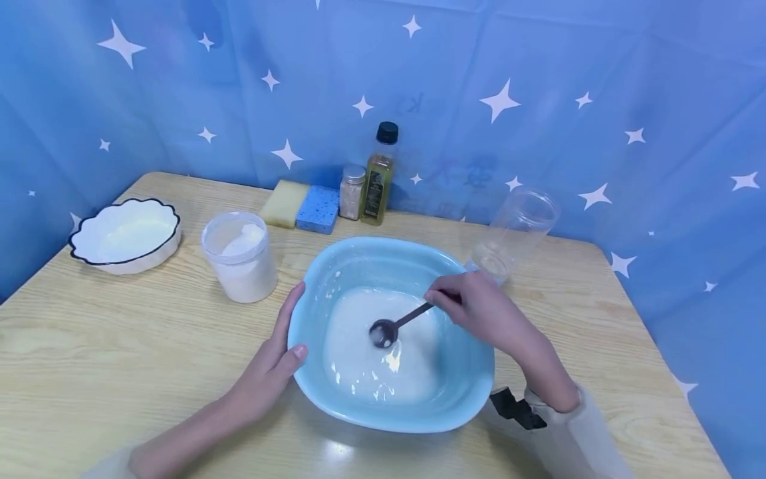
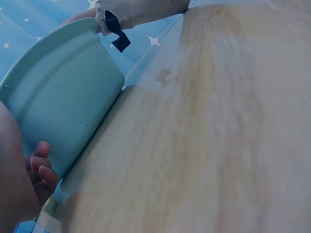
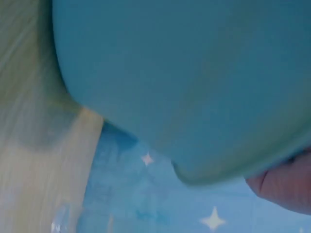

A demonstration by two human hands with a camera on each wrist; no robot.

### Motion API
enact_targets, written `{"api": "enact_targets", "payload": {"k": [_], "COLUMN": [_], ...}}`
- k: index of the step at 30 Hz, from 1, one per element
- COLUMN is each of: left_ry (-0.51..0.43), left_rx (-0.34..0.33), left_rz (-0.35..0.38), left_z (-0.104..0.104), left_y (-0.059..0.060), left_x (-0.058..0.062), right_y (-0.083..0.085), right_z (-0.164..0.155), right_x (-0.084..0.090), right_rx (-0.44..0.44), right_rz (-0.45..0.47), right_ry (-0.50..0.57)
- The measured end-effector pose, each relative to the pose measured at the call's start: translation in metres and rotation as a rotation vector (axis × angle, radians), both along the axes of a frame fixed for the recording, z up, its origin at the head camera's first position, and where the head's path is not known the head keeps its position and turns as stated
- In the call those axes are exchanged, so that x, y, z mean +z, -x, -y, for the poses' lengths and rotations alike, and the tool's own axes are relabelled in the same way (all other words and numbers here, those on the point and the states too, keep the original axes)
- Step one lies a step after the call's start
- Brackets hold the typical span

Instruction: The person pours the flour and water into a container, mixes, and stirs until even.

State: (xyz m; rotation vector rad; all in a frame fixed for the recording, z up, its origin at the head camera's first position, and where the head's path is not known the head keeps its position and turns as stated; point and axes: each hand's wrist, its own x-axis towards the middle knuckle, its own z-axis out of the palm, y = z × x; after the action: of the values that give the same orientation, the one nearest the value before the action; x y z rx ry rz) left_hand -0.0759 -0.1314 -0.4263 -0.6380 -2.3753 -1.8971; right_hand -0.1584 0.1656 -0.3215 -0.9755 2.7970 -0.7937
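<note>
A light blue basin (image 1: pixel 473 392) stands on the wooden table with a pool of white liquid (image 1: pixel 359 359) in it. My right hand (image 1: pixel 479 309) pinches the handle of a dark spoon (image 1: pixel 413 315), whose bowl lies at the liquid's surface. On the basin's left side, my left hand (image 1: pixel 272 366) rests with thumb on the rim and fingers along the outer wall. In the left wrist view, the fingertips (image 2: pixel 46 172) of that hand lie against the basin's outside (image 2: pixel 73 97). The right wrist view shows mostly the basin wall (image 3: pixel 170 63), with part of the right hand (image 3: pixel 286 187) past the rim.
Left of the basin are a tub of white powder (image 1: pixel 245 266) and a white scalloped dish (image 1: pixel 128 239). Behind stand a yellow sponge (image 1: pixel 286 203), a blue sponge (image 1: pixel 318 209), a shaker jar (image 1: pixel 352 191) and an oil bottle (image 1: pixel 378 179). A clear container (image 1: pixel 514 233) stands back right.
</note>
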Motion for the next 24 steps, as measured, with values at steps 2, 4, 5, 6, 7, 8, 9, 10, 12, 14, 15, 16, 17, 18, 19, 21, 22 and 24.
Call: {"api": "enact_targets", "payload": {"k": [2, 4, 5, 6, 7, 8, 9, 10, 12, 14, 15, 16, 17, 18, 19, 21, 22, 24], "left_ry": [-0.001, -0.005, -0.013, -0.020, -0.029, -0.033, -0.035, -0.036, -0.027, -0.017, -0.012, -0.009, -0.007, -0.006, -0.007, -0.006, -0.004, 0.004], "left_rx": [0.001, 0.001, -0.001, -0.001, -0.001, -0.002, -0.007, -0.012, -0.016, -0.014, -0.011, -0.006, 0.000, 0.003, 0.005, 0.004, 0.007, 0.005], "left_rz": [0.015, 0.029, 0.039, 0.047, 0.056, 0.061, 0.061, 0.059, 0.048, 0.034, 0.027, 0.024, 0.021, 0.020, 0.021, 0.021, 0.022, 0.019], "left_z": [0.000, 0.000, 0.000, 0.000, 0.000, 0.001, 0.001, 0.002, 0.002, 0.002, 0.002, 0.001, 0.001, 0.001, 0.001, 0.000, 0.000, 0.000], "left_y": [0.000, 0.000, 0.000, 0.000, 0.000, 0.000, 0.000, 0.000, 0.000, 0.000, 0.000, 0.000, 0.000, 0.000, 0.000, 0.000, 0.000, 0.001], "left_x": [0.000, 0.000, 0.000, 0.000, 0.000, 0.000, 0.000, 0.000, 0.000, 0.001, 0.001, 0.001, 0.001, 0.001, 0.001, 0.000, 0.000, 0.000], "right_y": [0.002, 0.002, 0.002, 0.001, 0.000, -0.001, -0.001, -0.002, -0.002, -0.002, -0.002, -0.002, -0.003, -0.004, -0.004, -0.006, -0.007, -0.008], "right_z": [-0.007, -0.016, -0.020, -0.024, -0.028, -0.030, -0.031, -0.031, -0.026, -0.018, -0.013, -0.008, -0.004, -0.001, 0.002, 0.007, 0.009, 0.012], "right_x": [0.003, 0.008, 0.011, 0.014, 0.017, 0.019, 0.020, 0.020, 0.018, 0.013, 0.011, 0.009, 0.007, 0.005, 0.004, 0.000, -0.002, -0.006], "right_rx": [-0.033, -0.039, -0.032, -0.018, 0.005, 0.033, 0.066, 0.100, 0.173, 0.217, 0.225, 0.226, 0.222, 0.211, 0.198, 0.176, 0.160, 0.122], "right_rz": [-0.011, 0.018, 0.044, 0.080, 0.120, 0.160, 0.195, 0.228, 0.268, 0.275, 0.272, 0.268, 0.263, 0.253, 0.239, 0.199, 0.173, 0.114], "right_ry": [-0.027, -0.051, -0.060, -0.064, -0.063, -0.062, -0.062, -0.054, -0.031, -0.009, 0.001, 0.015, 0.026, 0.034, 0.040, 0.055, 0.061, 0.066]}}
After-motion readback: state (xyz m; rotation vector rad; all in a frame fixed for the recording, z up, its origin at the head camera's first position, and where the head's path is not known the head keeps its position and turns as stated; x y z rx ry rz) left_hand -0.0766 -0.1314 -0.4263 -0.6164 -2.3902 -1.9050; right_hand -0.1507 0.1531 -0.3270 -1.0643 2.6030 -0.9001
